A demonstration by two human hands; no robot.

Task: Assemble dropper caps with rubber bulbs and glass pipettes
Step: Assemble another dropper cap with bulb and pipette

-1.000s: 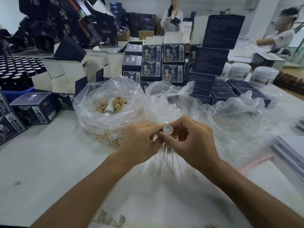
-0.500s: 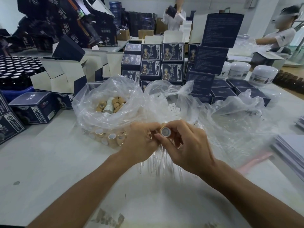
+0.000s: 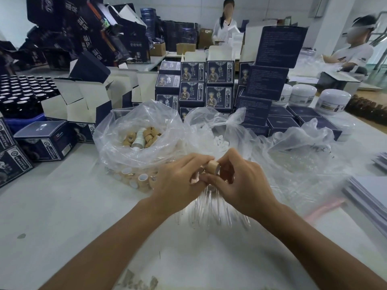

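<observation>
Dropper cap point(image 3: 212, 165): tan, tilted, held between both hands above the glass pipettes point(image 3: 209, 208) on the worktop point(image 3: 62, 216).
Right hand point(image 3: 240, 185): fingers curled, pinching the cap from the right.
Left hand point(image 3: 178, 183): fingers bent, tips meeting the cap's left side; whatever they hold is hidden.
Cap bag point(image 3: 117, 151): clear plastic, just beyond the left hand, full of tan caps.
Bulb bag point(image 3: 209, 120): behind the hands, small white pieces inside.

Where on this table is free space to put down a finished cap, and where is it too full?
Free: the bare table left of the left hand, in front of the bag of caps; also the near edge between the forearms. Crowded: the glass pipettes under the hands, the crumpled plastic right of the right hand, and the boxes behind.
</observation>
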